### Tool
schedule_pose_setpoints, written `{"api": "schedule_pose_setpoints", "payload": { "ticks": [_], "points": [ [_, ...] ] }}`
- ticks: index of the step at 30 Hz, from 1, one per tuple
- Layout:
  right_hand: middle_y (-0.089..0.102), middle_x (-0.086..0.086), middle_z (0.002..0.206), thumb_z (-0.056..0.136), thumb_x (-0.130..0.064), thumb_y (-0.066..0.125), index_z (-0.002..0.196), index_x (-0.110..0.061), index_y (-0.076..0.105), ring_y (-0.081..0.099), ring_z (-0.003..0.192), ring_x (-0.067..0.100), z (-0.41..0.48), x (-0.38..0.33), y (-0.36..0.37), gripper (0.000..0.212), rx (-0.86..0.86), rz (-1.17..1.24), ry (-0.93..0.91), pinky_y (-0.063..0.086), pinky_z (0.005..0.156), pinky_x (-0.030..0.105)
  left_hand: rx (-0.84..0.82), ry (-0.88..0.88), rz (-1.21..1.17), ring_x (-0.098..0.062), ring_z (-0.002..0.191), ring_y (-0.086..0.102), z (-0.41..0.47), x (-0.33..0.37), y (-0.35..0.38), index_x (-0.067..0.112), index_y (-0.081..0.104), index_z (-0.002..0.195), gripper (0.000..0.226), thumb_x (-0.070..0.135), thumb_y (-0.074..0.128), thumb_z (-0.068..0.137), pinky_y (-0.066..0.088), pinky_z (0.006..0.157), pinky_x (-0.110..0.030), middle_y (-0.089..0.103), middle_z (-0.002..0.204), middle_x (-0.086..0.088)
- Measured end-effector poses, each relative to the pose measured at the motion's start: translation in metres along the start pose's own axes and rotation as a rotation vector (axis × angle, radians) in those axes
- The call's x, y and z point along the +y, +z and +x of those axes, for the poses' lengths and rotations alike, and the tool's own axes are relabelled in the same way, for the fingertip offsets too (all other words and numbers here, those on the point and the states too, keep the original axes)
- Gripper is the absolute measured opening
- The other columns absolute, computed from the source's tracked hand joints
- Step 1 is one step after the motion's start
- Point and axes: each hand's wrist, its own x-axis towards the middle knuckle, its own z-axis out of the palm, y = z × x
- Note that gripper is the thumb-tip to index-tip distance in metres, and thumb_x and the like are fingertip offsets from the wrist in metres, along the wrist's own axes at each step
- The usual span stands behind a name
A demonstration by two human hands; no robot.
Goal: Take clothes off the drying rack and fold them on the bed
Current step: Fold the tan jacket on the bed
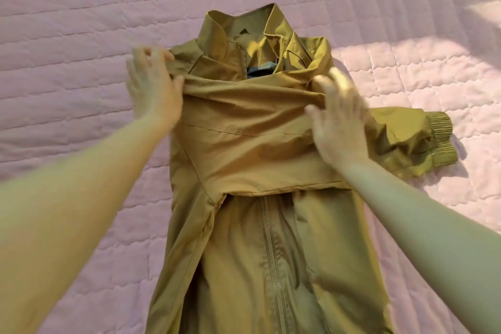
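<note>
Right now the mustard jacket [257, 149] is lying front-up on the bed [81, 22], on a pink quilt. Its collar [244, 27] is pointing away and its zip [271, 252] is running back toward the camera. So it is already off the rack and the fold is underway, early stage by my read. One sleeve is lying across the chest as a wide band, and both hands are working its upper edge. The left grip [151, 89] is pinching fabric at the shoulder between thumb and fingers. The right grip [339, 122] is pinching the same edge at the opposite side, thumb under and fingers over. Both are motion-blurred, so I'm calling the pinches probable, not confirmed. Not yet done: a ribbed cuff [442, 141] is sticking out past the body on the right and needs tucking in. The long lower half is running out of frame at the bottom, unfolded. The rack and any other clothes are not showing, so the remaining count is unknown. Getting in the way: the collar is standing half open and bunching, and the lower front is wrinkling along the zip. A bright sun patch [406, 62] is washing out the quilt on the right.
</note>
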Motion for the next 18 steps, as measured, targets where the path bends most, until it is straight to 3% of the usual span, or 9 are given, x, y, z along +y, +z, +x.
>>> {"api": "schedule_pose_setpoints", "payload": {
  "ticks": [2,4,5,7,8,10,13,15,18],
  "points": [
    [0.023,0.005,0.158,0.099,-0.042,0.040,0.147,-0.031,0.034,0.019,0.146,0.025,-0.024,-0.017,0.009,0.049,-0.154,-0.022,-0.387,0.018,0.115,0.046,0.037,0.235,-0.170,-0.032,0.111,0.043,-0.051,0.016,0.012,0.011,0.042,0.114,0.031,0.027,0.055,0.091,0.036,0.094,-0.043,0.044,0.120,-0.016],
    [0.018,0.000,0.161,0.098,-0.053,0.032,0.148,-0.041,0.028,0.014,0.148,0.024,-0.049,-0.015,0.025,0.052,-0.385,-0.159,-0.486,0.010,0.117,0.047,-0.137,0.476,-0.185,-0.030,0.119,0.043,-0.097,0.022,0.028,0.016,0.039,0.121,0.043,0.039,0.057,0.089,0.034,0.104,-0.047,0.044,0.124,-0.014],
    [0.017,-0.002,0.161,0.095,-0.060,0.028,0.148,-0.045,0.024,0.011,0.149,0.024,-0.056,-0.009,0.031,0.055,-0.461,-0.200,-0.390,0.007,0.117,0.047,-0.277,0.517,-0.096,-0.031,0.131,0.035,-0.113,0.021,0.036,0.024,0.036,0.132,0.056,0.050,0.055,0.087,0.026,0.110,-0.054,0.039,0.136,-0.012],
    [0.011,-0.006,0.162,0.089,-0.071,0.027,0.149,-0.048,0.016,0.004,0.149,0.023,-0.058,0.009,0.036,0.065,-0.494,-0.249,-0.155,0.002,0.115,0.048,-0.519,0.434,0.112,-0.033,0.147,0.001,-0.123,0.015,0.047,0.045,0.011,0.148,0.085,0.077,0.045,0.077,0.004,0.116,-0.062,0.008,0.159,-0.003],
    [0.005,-0.007,0.162,0.086,-0.075,0.027,0.149,-0.048,0.012,0.001,0.149,0.021,-0.057,0.017,0.035,0.070,-0.482,-0.283,-0.090,0.000,0.114,0.050,-0.587,0.368,0.189,-0.033,0.147,-0.013,-0.120,0.013,0.050,0.050,-0.003,0.148,0.098,0.087,0.041,0.069,-0.004,0.115,-0.063,-0.007,0.161,0.003],
    [-0.005,-0.009,0.162,0.082,-0.081,0.028,0.150,-0.049,0.004,-0.005,0.149,0.018,-0.053,0.025,0.029,0.079,-0.474,-0.326,-0.029,-0.002,0.112,0.057,-0.650,0.302,0.280,-0.036,0.144,-0.024,-0.107,0.013,0.052,0.051,-0.016,0.146,0.116,0.096,0.041,0.055,-0.008,0.112,-0.065,-0.021,0.160,0.007],
    [-0.009,-0.011,0.161,0.080,-0.083,0.027,0.148,-0.052,0.001,-0.010,0.148,0.016,-0.051,0.038,0.018,0.079,-0.497,-0.253,0.126,0.000,0.110,0.064,-0.689,0.190,0.287,-0.038,0.144,-0.022,-0.090,0.019,0.045,0.045,-0.021,0.146,0.134,0.094,0.054,0.047,-0.002,0.110,-0.070,-0.024,0.159,0.007],
    [-0.005,-0.010,0.161,0.086,-0.076,0.032,0.148,-0.051,0.008,-0.008,0.148,0.018,-0.052,0.056,0.010,0.071,-0.471,-0.059,0.350,0.003,0.111,0.062,-0.694,0.070,0.236,-0.037,0.145,-0.018,-0.084,0.021,0.039,0.042,-0.018,0.148,0.135,0.091,0.059,0.048,0.005,0.110,-0.071,-0.019,0.160,0.007],
    [0.025,0.000,0.155,0.092,-0.047,0.051,0.142,-0.034,0.040,0.020,0.142,0.023,-0.057,0.088,-0.008,0.053,-0.116,0.274,0.587,0.018,0.112,0.049,-0.524,0.119,0.159,-0.035,0.147,0.004,-0.085,0.027,0.030,0.031,0.016,0.152,0.112,0.079,0.064,0.062,0.009,0.115,-0.064,0.008,0.160,-0.004]
  ]
}}
